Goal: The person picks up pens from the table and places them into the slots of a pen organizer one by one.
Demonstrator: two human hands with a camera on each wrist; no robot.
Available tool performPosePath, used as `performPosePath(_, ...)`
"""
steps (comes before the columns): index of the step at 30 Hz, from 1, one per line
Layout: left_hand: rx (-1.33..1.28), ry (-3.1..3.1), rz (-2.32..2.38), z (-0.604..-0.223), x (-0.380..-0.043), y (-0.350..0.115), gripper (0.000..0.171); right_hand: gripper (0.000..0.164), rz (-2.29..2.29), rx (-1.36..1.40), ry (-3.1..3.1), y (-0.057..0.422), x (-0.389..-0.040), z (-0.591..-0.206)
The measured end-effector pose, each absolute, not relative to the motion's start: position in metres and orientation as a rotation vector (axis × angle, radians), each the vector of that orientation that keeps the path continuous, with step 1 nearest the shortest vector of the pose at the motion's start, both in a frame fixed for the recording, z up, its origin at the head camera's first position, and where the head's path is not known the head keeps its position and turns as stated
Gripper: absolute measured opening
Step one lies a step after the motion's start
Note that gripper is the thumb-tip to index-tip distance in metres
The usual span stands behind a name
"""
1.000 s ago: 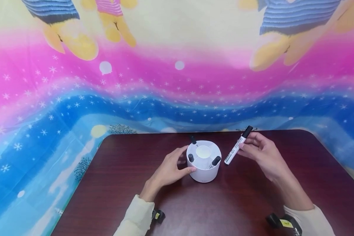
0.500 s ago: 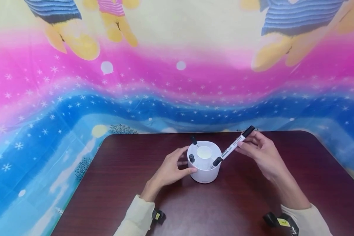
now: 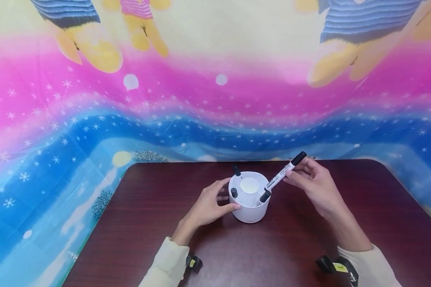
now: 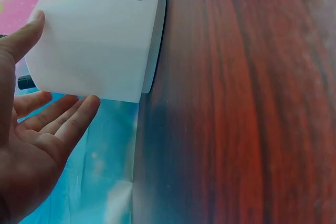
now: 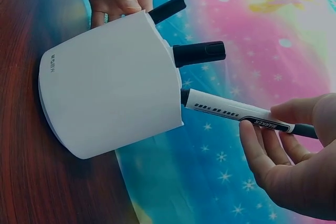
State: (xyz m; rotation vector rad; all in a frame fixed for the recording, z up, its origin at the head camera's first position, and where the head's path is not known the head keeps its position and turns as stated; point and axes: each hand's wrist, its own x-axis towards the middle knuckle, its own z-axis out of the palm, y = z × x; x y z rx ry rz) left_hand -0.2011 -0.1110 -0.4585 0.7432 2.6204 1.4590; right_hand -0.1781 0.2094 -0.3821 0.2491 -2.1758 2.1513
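A round white pen holder (image 3: 250, 214) stands on the table with a raised disc in its middle. My left hand (image 3: 209, 204) grips its left side, thumb at the front rim, fingers round the wall. Between right thumb and fingers, my right hand (image 3: 317, 185) pinches a white marker (image 5: 231, 109) with a black cap. It slants, cap end up, and its lower end overlaps the holder's right rim in the head view. Several black-capped markers stand in the holder: one at the front right (image 3: 265, 196), one at the left (image 3: 234, 192), one at the back (image 3: 236, 171).
The dark red wooden table (image 3: 147, 191) reaches back to a colourful printed cloth (image 3: 201, 99) hanging behind it. Black wrist cameras are strapped at both sleeves, the left camera (image 3: 194, 263) and the right camera (image 3: 335, 266), close above the table.
The right hand has moved left with the marker, bringing its lower end from beside the holder to over the right rim. The left hand keeps its hold on the holder.
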Motion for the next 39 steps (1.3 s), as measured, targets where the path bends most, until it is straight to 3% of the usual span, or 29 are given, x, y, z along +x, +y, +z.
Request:
performPosePath(8,0.726,2.636,1.426,-0.457,-0.200,-0.110,0.087,0.025,2.071,0.264,-2.233,0.206,-0.182,-0.385)
performPosePath(17,0.735,2.652,1.415,-0.456,-0.201,-0.110,0.087,0.036,1.897,0.264,-2.366,0.201,-0.184,-0.388)
performPosePath(39,0.731,2.679,1.409,-0.460,-0.202,-0.112,0.086,0.036,1.828,0.292,-2.403,0.195,-0.187,-0.397)
